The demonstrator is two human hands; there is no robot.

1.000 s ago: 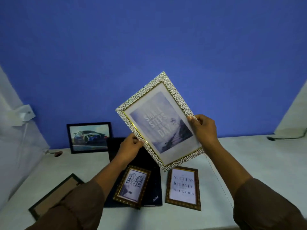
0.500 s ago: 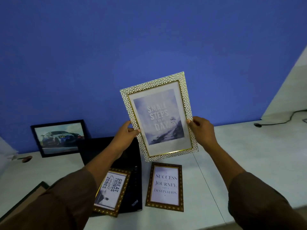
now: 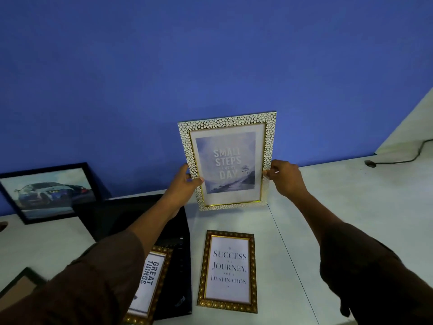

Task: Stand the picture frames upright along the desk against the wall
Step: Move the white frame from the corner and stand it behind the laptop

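Both hands gripped a white pebble-textured picture frame with gold inner trim [image 3: 228,160] upright before the blue wall [image 3: 210,66], left hand [image 3: 185,186] and right hand [image 3: 284,177] pinching its side edges. Its bottom edge sat at the pale desk [image 3: 328,207], far of a flat gold-bordered frame [image 3: 228,270].

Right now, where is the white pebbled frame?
In the head view it is centre, held upright by the left hand and right hand: the white pebbled frame fronts the blue wall, beyond the flat "Success" frame.

White pebbled frame [image 3: 269,146]; blue wall [image 3: 210,55].
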